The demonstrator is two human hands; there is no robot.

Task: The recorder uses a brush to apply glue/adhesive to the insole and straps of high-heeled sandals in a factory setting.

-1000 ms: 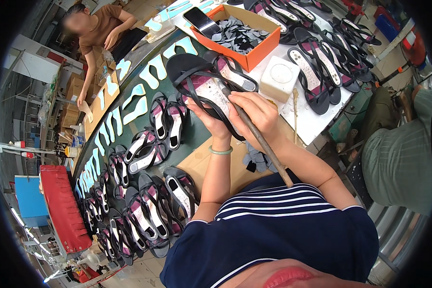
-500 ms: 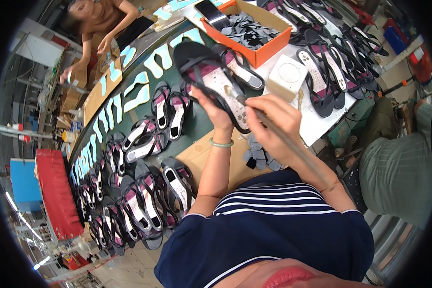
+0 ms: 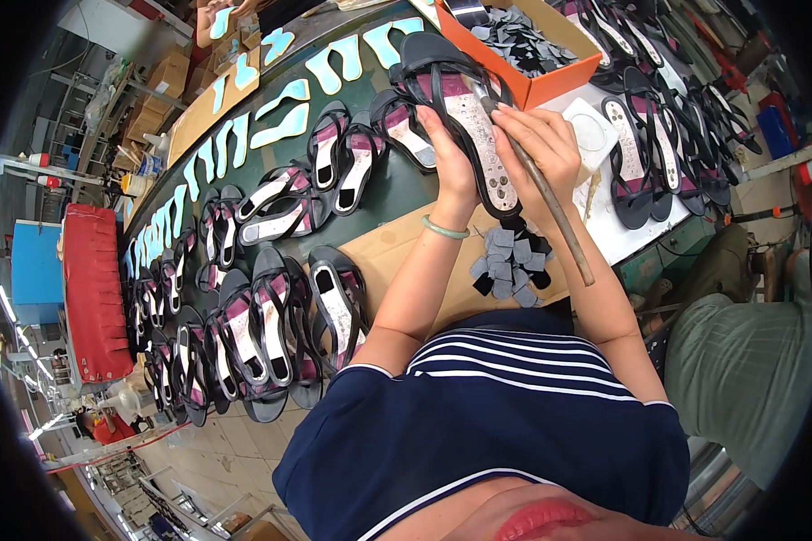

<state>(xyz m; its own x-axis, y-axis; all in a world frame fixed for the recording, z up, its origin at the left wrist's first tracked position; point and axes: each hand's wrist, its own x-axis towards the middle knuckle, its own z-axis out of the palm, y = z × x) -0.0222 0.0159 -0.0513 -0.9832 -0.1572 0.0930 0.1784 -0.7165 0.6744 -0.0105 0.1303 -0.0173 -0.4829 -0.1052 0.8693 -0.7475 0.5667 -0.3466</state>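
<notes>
My left hand grips a black strappy sandal by its edge, sole side up, above the green workbench. The sandal's grey insole with a purple border faces me. My right hand holds a long wooden-handled brush and presses its tip against the upper part of the insole. The brush handle slants down to the right past my wrist. A green bangle circles my left wrist.
Rows of sandals and pale blue insoles cover the bench to the left. An orange box of dark pieces stands ahead, more sandals at right. Grey patches lie on cardboard. A seated person in green is at right.
The view has tilted, so bench and hands sit higher in the frame. My right hand has shifted the brush tip up along the insole. The left hand keeps its hold on the sandal.
</notes>
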